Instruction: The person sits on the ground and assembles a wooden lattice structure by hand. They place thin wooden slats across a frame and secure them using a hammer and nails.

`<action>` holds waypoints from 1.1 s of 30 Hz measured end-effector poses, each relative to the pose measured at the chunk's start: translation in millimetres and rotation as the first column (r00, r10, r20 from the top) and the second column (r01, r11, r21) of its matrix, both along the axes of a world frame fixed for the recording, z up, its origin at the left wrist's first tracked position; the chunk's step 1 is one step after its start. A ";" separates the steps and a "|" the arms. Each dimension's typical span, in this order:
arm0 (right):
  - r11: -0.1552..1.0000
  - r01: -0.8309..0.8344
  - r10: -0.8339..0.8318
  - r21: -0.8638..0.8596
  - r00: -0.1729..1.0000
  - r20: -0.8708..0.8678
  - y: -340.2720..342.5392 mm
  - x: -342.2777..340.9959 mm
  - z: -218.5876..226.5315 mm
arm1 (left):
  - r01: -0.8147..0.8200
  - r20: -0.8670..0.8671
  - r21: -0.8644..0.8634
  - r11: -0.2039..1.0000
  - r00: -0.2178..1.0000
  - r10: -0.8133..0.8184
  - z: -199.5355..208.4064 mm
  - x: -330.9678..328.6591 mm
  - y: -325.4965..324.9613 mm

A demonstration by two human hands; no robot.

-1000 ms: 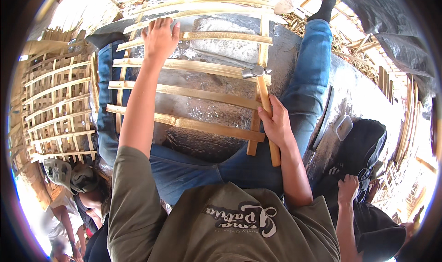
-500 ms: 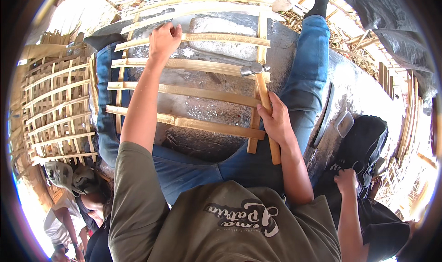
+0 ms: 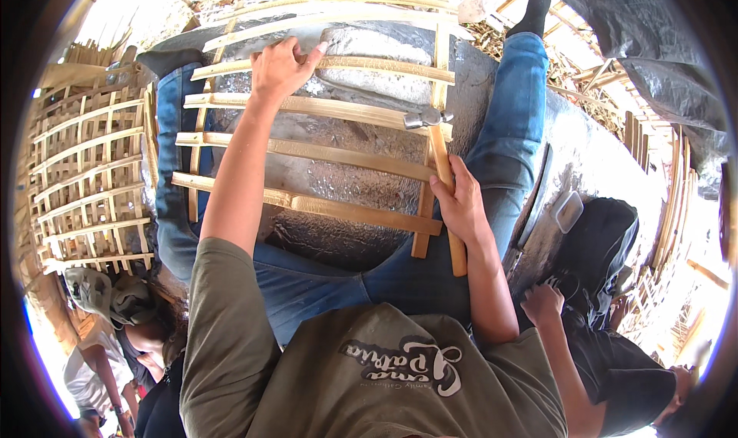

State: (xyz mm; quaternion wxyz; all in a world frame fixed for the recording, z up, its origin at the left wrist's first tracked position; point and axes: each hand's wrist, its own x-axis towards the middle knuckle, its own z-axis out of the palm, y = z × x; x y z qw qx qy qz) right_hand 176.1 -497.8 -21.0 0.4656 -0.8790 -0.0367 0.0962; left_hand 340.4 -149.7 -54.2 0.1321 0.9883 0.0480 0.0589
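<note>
A wooden lattice of pale slats (image 3: 346, 159) nailed across two uprights lies between my outstretched legs. My left hand (image 3: 280, 70) is at the third slat from the far end, covering part of it. Its fingers are bent and the thumb stands apart, pointing right; what lies under the palm is hidden. In my right hand (image 3: 461, 199) is a claw hammer (image 3: 438, 142), gripped around its wooden handle. The metal head overlaps the lattice's right upright, and the handle's butt hangs over my right thigh.
A silvery sheet (image 3: 492, 76) covers the ground beneath. Right of my leg lie a long dark blade-like tool (image 3: 536, 199) and a clear plastic container (image 3: 568, 211). A person in black (image 3: 615, 361) sits close on the right. Woven bamboo panels (image 3: 92, 176) stand left, near other people (image 3: 115, 361).
My left thumb has swung out from the fingers, and the hand has shifted slightly right. My right hand keeps its hold on the hammer. The neighbour's hand has moved left.
</note>
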 end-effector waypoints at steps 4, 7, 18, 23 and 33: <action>1.000 -0.012 0.012 -0.023 1.000 0.014 -1.2 -0.4 0.0 | 0.035 -0.020 0.052 0.998 0.999 -0.034 -0.2 -1.6 -1.4; 0.999 -0.011 0.011 -0.032 1.000 -0.015 -1.2 2.8 3.0 | 0.027 -0.119 -0.014 1.000 0.993 -0.029 4.6 3.4 1.2; 0.961 0.231 -0.244 0.152 0.967 0.074 -17.9 13.2 5.9 | 0.041 -0.096 0.020 0.999 0.995 -0.039 4.9 4.5 -0.3; 0.925 0.280 -0.278 0.258 0.960 -0.044 -21.3 69.2 30.7 | 0.039 -0.072 0.038 0.998 0.997 -0.037 6.7 -0.8 -2.8; 0.919 0.383 -0.381 -0.095 0.924 0.041 -11.9 169.7 -36.7 | 0.046 -0.027 0.061 0.997 0.999 -0.044 0.0 2.2 -2.4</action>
